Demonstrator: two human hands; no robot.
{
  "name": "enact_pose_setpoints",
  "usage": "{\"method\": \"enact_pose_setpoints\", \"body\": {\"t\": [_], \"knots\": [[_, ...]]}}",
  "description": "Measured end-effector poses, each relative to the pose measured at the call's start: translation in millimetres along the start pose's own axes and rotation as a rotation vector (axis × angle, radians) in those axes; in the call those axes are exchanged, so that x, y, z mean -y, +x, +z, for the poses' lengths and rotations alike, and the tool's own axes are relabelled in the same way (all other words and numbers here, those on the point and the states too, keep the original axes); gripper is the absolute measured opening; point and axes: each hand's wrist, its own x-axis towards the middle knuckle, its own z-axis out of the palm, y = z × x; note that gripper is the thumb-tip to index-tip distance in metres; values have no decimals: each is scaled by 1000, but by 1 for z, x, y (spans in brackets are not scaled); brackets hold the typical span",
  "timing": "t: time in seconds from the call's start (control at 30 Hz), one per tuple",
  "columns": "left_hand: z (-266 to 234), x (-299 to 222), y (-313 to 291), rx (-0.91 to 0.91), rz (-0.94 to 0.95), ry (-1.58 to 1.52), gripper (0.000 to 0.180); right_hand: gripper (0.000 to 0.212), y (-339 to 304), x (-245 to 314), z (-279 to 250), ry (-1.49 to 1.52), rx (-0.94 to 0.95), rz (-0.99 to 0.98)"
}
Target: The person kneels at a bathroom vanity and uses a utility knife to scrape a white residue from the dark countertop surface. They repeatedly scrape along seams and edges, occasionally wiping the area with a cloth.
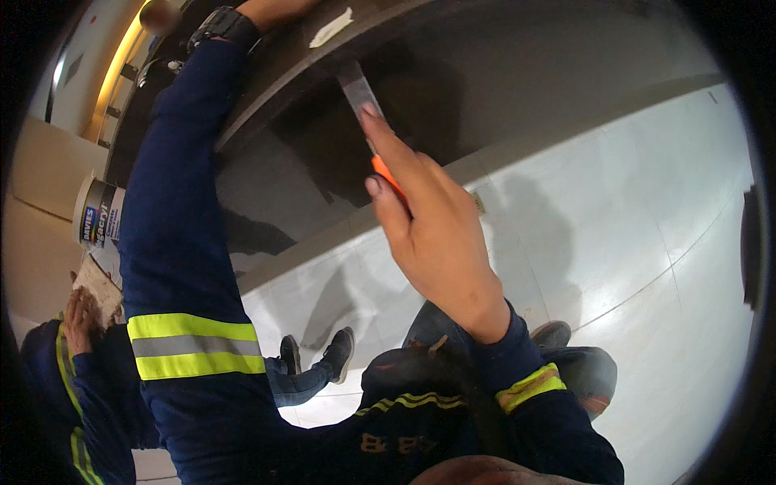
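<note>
- My right hand (440, 222), near the centre, is closed around a scraper (357, 87); the index finger lies straight along the flat metal, and the thumb is at the side of the orange handle (388, 176).
- The scraper is at twelve o'clock from the centre. Its blade is thin, grey and straight-sided, and it points up, over the dark panel (517, 89). Whether the tip touches this panel – I cannot tell.
- The panel is smooth and a little glossy, with darker shadows on it; a paler narrow edge curves above the blade.
- Beyond this edge, between eleven and twelve o'clock, there is a white smear (331, 28), long and uneven, like a soft paste.
- My left hand (283, 8) is at eleven o'clock, cut by the border, so I cannot tell what its fingers do. Below it are a black watch (222, 28) and my navy sleeve (182, 210) with a yellow-grey band.
- At nine o'clock stands a round bucket (95, 214) with a printed label. Under it, a co-worker's hand (79, 319) is at a flat whitish piece (99, 291) – its surface looks rough.
- At three o'clock the floor (647, 210) shows pale, smooth tiles with thin joints.
</note>
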Motion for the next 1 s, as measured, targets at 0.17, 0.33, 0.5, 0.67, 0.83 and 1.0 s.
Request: {"method": "enact_pose_setpoints", "body": {"t": [0.17, 0.33, 0.5, 0.67, 0.83, 1.0], "knots": [[0, -3, 1, 11, 37, 24, 50, 59, -8, -5, 1, 12, 23, 13], [-1, -11, -3, -8, -135, -65, 52, 59, 0, -1, -3, 33, 16, 10], [1, -18, -2, -42, -76, -145, 62, 58, -12, -15, -7, -35, 18, 12], [2, -9, -5, -53, -168, -124, 65, 58, 1, -17, -20, -69, 73, -33], [3, -21, 0, -48, -212, -106, 65, 59, 0, -21, -19, -96, 73, -65], [3, -10, -4, -44, -150, -92, 66, 58, -9, -22, 2, -42, 99, 6]]}}
